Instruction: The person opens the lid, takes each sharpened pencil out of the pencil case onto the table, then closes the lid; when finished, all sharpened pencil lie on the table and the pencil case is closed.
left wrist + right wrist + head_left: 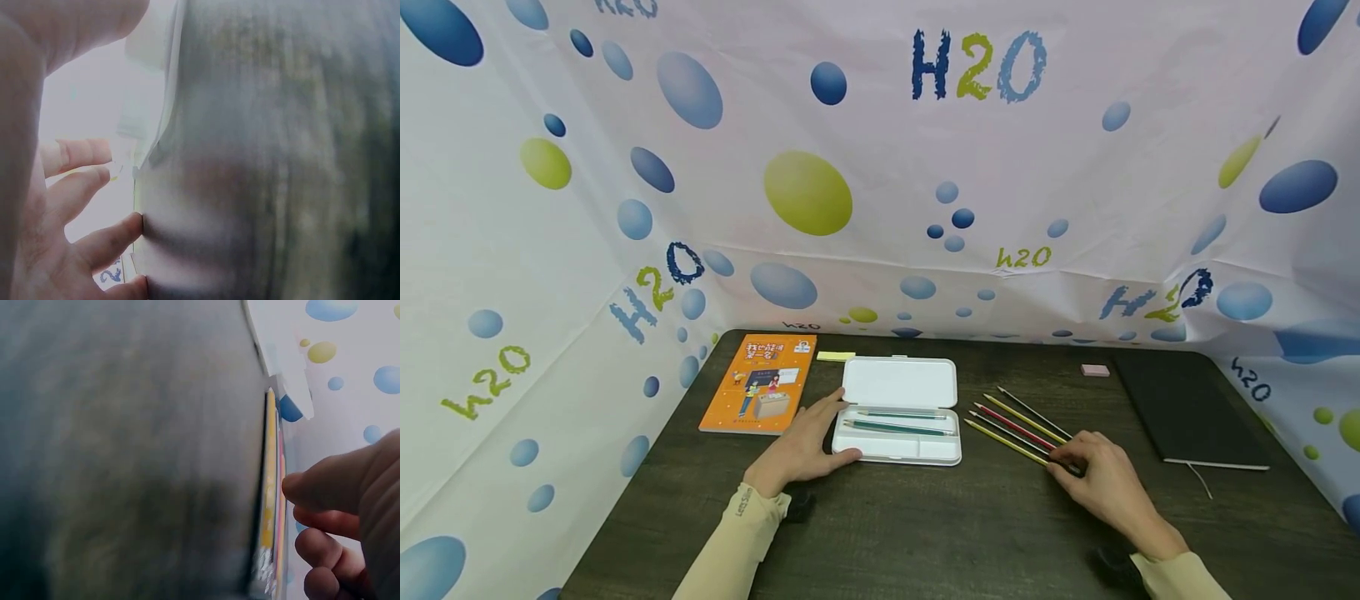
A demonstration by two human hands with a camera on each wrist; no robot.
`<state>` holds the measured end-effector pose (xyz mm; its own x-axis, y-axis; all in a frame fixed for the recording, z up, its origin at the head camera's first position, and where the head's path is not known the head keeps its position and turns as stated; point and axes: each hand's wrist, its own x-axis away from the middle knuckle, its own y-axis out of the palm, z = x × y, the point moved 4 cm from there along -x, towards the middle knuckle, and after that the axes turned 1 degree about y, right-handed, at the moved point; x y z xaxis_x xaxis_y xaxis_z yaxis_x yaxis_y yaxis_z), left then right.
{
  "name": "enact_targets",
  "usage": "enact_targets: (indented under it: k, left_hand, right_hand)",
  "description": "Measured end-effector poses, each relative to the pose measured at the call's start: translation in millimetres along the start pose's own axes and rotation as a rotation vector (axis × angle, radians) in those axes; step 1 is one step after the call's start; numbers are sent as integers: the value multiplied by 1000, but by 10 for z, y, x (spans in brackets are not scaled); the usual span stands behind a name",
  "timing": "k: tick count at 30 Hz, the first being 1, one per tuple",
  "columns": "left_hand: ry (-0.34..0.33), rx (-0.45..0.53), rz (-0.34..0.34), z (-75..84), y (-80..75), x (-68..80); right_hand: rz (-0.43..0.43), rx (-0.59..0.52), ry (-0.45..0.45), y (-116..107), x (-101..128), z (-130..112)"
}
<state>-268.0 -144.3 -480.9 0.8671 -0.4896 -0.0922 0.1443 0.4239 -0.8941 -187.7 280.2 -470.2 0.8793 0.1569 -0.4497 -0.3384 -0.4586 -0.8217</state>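
Observation:
An opened white pencil case (pixel 898 383) lies flat with its lid folded back, two teal pencils (pixel 901 427) in its tray. My left hand (pixel 801 442) rests at the case's left side, fingers spread, thumb at its front left corner. Right of the case, several colored pencils (pixel 1015 427) in yellow, red and dark colors lie fanned out, tips toward the case. My right hand (pixel 1101 479) is at their rear ends, its thumb and curled fingers pinching there; which pencils it holds is hidden. The right wrist view shows the thumb against a yellow pencil (pixel 270 475).
An orange book (pixel 760 383) lies left of the case, with a yellow sticky-note pad (pixel 835 356) behind. At the right are a pink eraser (pixel 1095 370) and a black notebook (pixel 1187 408) with a ribbon. A printed white curtain (pixel 880 167) encloses the dark table (pixel 925 533).

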Motion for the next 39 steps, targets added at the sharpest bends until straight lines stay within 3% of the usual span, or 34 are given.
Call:
enact_targets:
  k: [14, 22, 26, 32, 39]
  left_hand:
    - [-3, -26, -3, -24, 20, -17]
    - [-9, -17, -12, -16, 20, -16]
    - [-12, -18, -17, -7, 8, -18]
    - [2, -5, -3, 4, -14, -16]
    - [11, -7, -7, -7, 3, -10]
  right_hand:
    - [-62, -122, -71, 228, -333, -275]
    - [-163, -236, -95, 441, -568, -429]
    - [-152, -248, -149, 499, -674, -578]
    - [-136, -217, -259, 591, -784, -855]
    - [-247, -73, -281, 749, -794, -979]
